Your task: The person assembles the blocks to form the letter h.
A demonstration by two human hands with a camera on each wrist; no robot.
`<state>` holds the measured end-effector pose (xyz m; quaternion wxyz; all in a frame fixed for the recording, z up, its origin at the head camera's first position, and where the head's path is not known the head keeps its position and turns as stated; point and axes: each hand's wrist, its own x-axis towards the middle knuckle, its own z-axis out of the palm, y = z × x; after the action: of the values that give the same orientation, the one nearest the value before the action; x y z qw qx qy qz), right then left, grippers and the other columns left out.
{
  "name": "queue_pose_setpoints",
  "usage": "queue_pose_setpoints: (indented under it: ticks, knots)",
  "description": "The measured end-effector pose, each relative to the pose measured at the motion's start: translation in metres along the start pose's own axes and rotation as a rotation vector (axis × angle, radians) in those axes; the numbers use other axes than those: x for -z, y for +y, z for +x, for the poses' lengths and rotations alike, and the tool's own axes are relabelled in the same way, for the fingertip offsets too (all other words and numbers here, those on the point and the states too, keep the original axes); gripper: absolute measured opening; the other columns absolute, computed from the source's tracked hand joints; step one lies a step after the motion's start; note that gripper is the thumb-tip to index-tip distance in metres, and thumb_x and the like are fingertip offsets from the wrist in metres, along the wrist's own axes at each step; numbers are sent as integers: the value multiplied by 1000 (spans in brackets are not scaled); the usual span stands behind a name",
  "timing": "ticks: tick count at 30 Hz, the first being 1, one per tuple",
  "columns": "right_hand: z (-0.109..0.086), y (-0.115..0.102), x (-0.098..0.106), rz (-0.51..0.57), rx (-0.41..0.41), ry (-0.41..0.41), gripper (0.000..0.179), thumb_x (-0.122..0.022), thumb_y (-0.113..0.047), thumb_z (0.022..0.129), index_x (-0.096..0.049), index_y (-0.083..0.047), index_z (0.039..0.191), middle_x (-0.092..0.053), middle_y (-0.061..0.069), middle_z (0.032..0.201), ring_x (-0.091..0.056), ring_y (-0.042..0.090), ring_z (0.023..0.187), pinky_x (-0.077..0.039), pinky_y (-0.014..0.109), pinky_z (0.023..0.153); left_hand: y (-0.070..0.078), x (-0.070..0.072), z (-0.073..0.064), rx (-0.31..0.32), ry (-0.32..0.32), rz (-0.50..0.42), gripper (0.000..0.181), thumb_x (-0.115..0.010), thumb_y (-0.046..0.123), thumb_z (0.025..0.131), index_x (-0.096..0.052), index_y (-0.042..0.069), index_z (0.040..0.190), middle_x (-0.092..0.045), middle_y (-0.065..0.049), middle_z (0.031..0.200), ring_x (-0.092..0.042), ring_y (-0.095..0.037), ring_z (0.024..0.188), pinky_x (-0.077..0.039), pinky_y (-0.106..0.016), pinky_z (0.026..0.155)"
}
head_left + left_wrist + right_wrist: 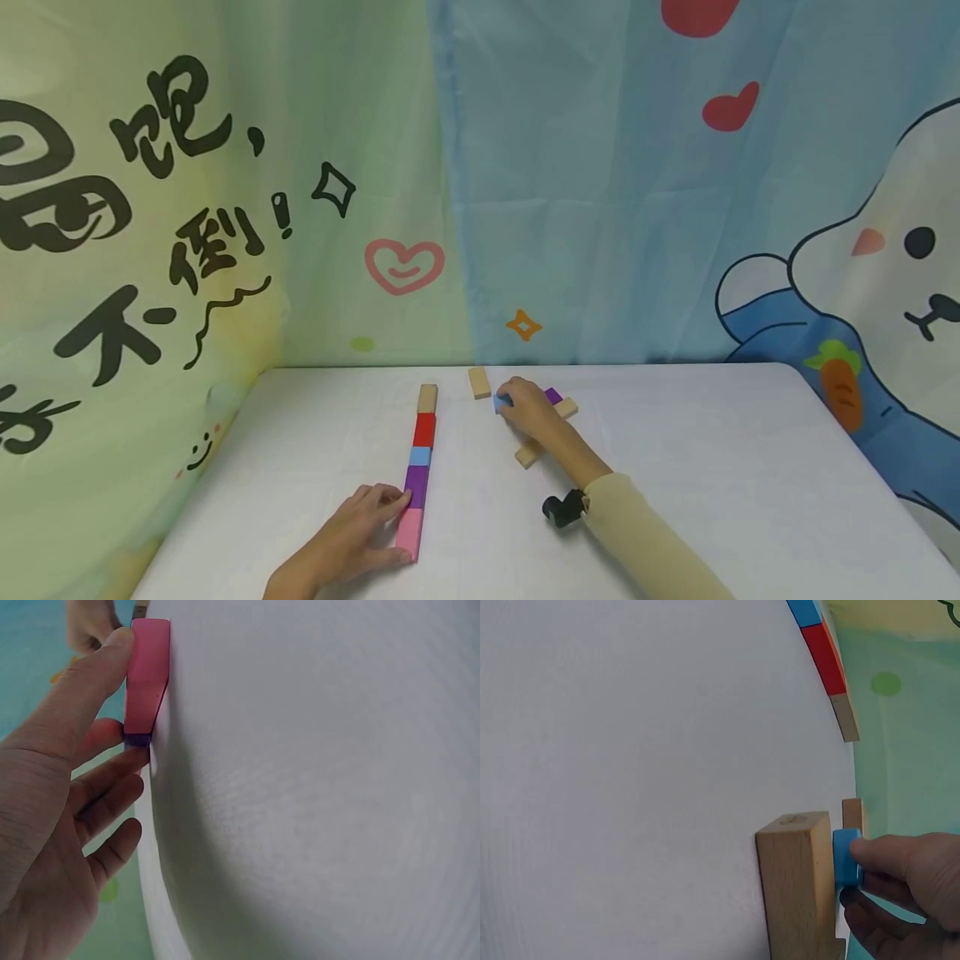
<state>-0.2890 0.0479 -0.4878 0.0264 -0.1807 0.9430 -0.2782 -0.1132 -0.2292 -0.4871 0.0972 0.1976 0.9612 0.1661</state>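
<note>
A straight row of blocks runs away across the white table: a pink block (408,533) nearest, then a purple block (416,485), a small blue block (421,456), a red block (424,430) and a plain wooden block (427,398). My left hand (351,533) lies along its left side. The thumb touches the pink block's near end and the index fingertip the side by the purple one. At the back, my right hand (534,408) pinches another blue block (846,857) between thumb and fingers, beside a large wooden block (799,885).
Behind the right hand stands a wooden block (479,383). Another purple block (552,396) and a wooden block (567,407) lie to its right; one more wooden block (528,454) shows below the wrist. A patterned curtain (540,208) hangs behind the table (720,467).
</note>
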Motion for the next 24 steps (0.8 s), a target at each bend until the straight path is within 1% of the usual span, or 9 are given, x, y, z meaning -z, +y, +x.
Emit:
queue_pose_setpoints:
  ticks: [4,8,10,12,15,18,19,21,24]
  knots:
    - [2,3,1,-41,52,-16,29,-66,-11,83,-64,-1,109,-63,12,103,-59,26,98,-47,39,91,0,1,-1,-1,9,-2,80,-56,68,73,-45,19,136,-50,6,121,-45,-13,108,-48,-40,89]
    - [2,7,2,-87,109,-67,33,-69,-13,80,-64,-1,111,-62,11,100,-57,21,91,-48,37,86,0,2,0,8,-5,-29,82,-57,67,73,-43,18,137,-50,5,123,-44,-13,109,-47,-41,91]
    - [0,6,2,-73,117,-95,34,-69,-13,80,-63,-2,112,-62,10,102,-56,19,91,-48,36,86,0,3,0,14,-11,-32,82,-57,67,73,-42,19,138,-49,5,124,-44,-13,110,-47,-41,92]
    - [-2,4,2,-33,118,-115,36,-69,-14,81,-63,-3,114,-61,9,105,-55,18,92,-48,35,86,0,2,0,15,-12,-30,82,-56,68,73,-42,19,138,-50,5,124,-44,-13,109,-47,-41,92]
    - [-7,-4,0,52,124,-136,36,-68,-15,81,-62,-3,115,-60,9,106,-54,18,92,-49,34,84,-1,1,0,15,-11,-26,82,-56,69,73,-42,20,138,-50,6,123,-45,-13,109,-48,-41,91]
    - [-14,-19,-2,125,158,-159,34,-69,-15,81,-63,-2,112,-59,12,112,-55,20,95,-50,35,84,0,1,0,11,-16,-25,83,-55,70,73,-42,19,138,-50,5,123,-45,-14,109,-47,-42,92]
    - [-16,-24,-3,132,165,-175,33,-69,-16,81,-63,-3,112,-59,12,113,-55,19,95,-50,34,84,0,1,1,15,-20,-27,83,-55,70,73,-42,20,138,-50,5,123,-45,-14,109,-47,-42,92]
    - [-21,-33,-7,123,212,-195,32,-69,-17,81,-64,-3,109,-59,10,110,-55,17,93,-49,29,81,0,1,1,12,-17,-25,83,-55,70,72,-43,20,138,-50,5,123,-45,-14,109,-48,-42,91]
    - [-26,-44,-14,72,254,-220,33,-69,-20,81,-64,-5,110,-58,5,103,-52,11,87,-48,22,78,0,1,0,7,-6,-13,82,-55,70,73,-44,21,137,-50,6,122,-46,-13,108,-48,-41,91]
